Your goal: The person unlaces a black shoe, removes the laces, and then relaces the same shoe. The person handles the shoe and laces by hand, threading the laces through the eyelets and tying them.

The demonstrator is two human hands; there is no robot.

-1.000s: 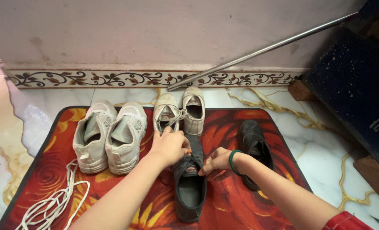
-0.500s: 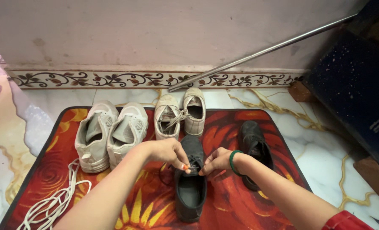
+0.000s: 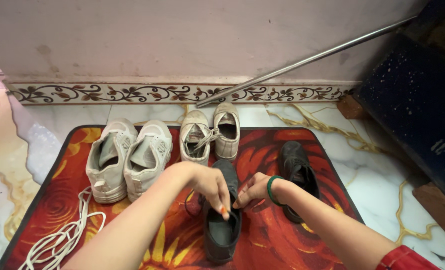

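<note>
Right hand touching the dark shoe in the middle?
Touching. The head view shows the right hand with its fingertips pressed on the side of the dark shoe at its opening, no gap; the left hand reaches into the same shoe.

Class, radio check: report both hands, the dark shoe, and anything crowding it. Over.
Left hand fingers down in the dark shoe, pinching its lace. Right hand on the shoe's right edge. Small white pair close ahead, second dark shoe to the right.

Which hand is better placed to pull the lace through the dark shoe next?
Probably left: the left hand has its fingertips at the dark shoe opening, seemingly pinching the black lace. The right hand only steadies the shoe's side.
</note>
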